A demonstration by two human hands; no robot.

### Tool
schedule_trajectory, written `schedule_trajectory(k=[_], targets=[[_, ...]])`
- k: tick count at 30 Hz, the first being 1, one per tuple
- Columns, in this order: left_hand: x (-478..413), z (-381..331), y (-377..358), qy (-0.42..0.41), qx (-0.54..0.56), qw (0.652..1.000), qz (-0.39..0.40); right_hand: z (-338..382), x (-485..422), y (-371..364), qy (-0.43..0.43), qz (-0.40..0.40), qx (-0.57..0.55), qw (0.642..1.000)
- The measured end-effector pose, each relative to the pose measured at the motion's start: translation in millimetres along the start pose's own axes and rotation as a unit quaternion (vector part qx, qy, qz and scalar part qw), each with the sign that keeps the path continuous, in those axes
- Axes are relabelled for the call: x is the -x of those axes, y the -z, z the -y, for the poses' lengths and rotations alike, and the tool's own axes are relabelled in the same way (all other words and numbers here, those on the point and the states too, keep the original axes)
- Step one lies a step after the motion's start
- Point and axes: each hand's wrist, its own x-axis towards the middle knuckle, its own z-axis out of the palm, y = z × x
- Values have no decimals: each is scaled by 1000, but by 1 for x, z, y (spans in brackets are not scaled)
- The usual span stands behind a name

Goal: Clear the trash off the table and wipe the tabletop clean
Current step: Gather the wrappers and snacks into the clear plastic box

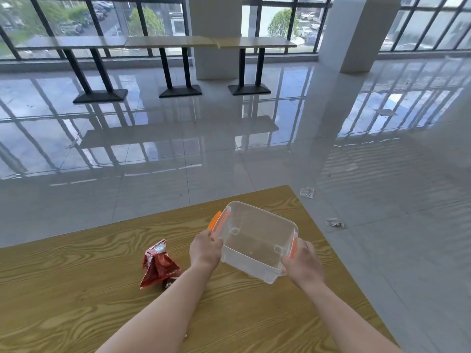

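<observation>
I hold a clear plastic box [254, 238] with orange side clips over the right part of the wooden table [76, 289]. It is tilted away from me and looks empty. My left hand [206, 248] grips its left side by the orange clip, and my right hand [303, 266] grips its right side. A crumpled red snack wrapper [159, 266] lies on the tabletop just left of my left forearm.
The table's right edge runs diagonally close to my right arm. Two small crumpled wrappers [307, 192] [335, 222] lie on the glossy tiled floor beyond that edge. A long counter on black legs [163, 42] stands by the far windows, and a white pillar [356, 31] at right.
</observation>
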Motion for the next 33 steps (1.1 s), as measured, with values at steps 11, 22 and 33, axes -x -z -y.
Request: schedule_trajectory(k=[11,22,33], targets=[[19,26,76,5,88,993,-76,65,16,-9,115,-13,-16,993],[101,122,203,40,221,939,-260,162,98,-60,297,102,-49,948],[219,261,295,122,277,889,-344,210,245,-138,371,205,-31,905]])
